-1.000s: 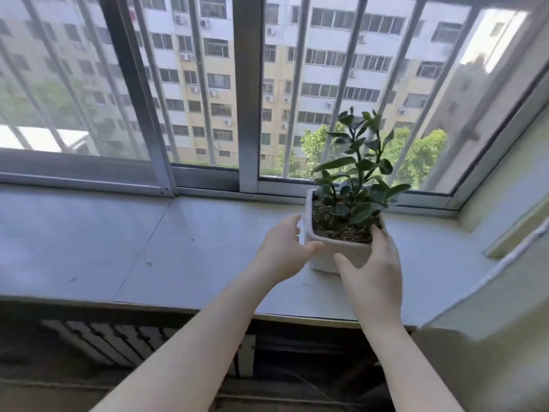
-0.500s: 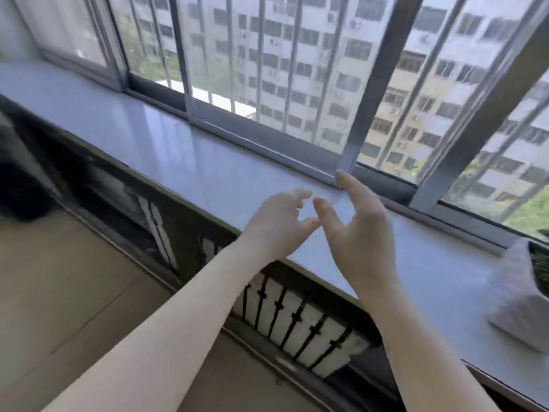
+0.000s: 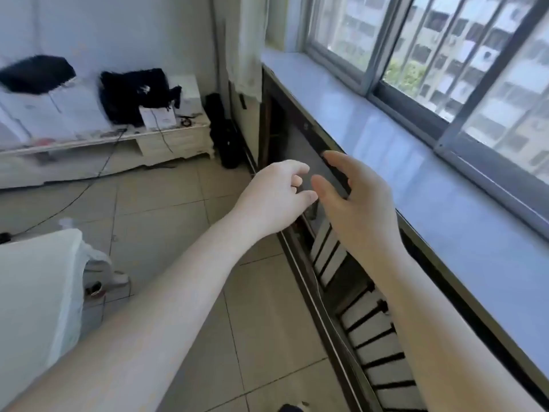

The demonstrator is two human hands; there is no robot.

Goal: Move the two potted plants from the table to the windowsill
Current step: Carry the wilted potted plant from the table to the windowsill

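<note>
Neither potted plant shows in the head view now. My left hand (image 3: 274, 200) hangs in front of me with its fingers loosely curled and nothing in it. Close beside it, my right hand (image 3: 353, 203) is spread with fingers apart, also holding nothing. Both hands float over the tiled floor, just left of the pale grey windowsill (image 3: 430, 185), which runs along the right side under the sliding windows. No table with a plant is visible.
A radiator with dark bars (image 3: 356, 307) sits under the sill. A low white cabinet (image 3: 166, 141) with black bags and white boxes stands at the far wall. Cables cross the floor (image 3: 166, 209). A white-covered object (image 3: 35, 292) fills the lower left; a curtain (image 3: 246, 43) hangs by the window.
Both hands let go of the white potted plant on the sill and pulled back. The view swung left, away from the window; the plant has left the frame.
</note>
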